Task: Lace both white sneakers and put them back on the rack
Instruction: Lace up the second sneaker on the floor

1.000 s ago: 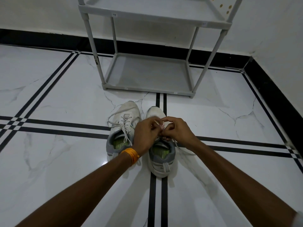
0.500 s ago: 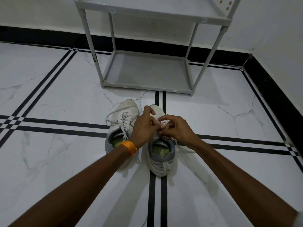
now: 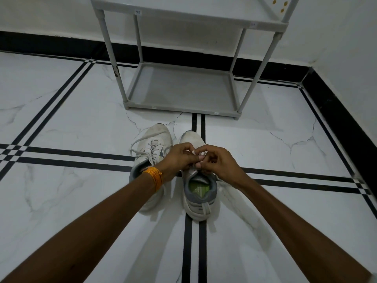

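Observation:
Two white sneakers stand side by side on the marble floor, toes pointing toward the grey rack (image 3: 183,88). The left sneaker (image 3: 155,139) has its lace threaded, with loose loops hanging off its left side. Over the tongue of the right sneaker (image 3: 199,195) my left hand (image 3: 179,158) and my right hand (image 3: 216,162) meet, fingertips pinched on its white lace (image 3: 195,155). My hands hide that shoe's eyelets. An orange thread band circles my left wrist.
The rack's bottom shelf sits bare just beyond the shoes, with a second shelf (image 3: 183,13) above it. A white wall with black skirting (image 3: 51,43) runs behind and along the right. Black double stripes cross the floor.
Both hands have stayed over the right sneaker, fingers shifting slightly on the lace. The view has tilted a little, so the shoes and rack sit lower in the picture.

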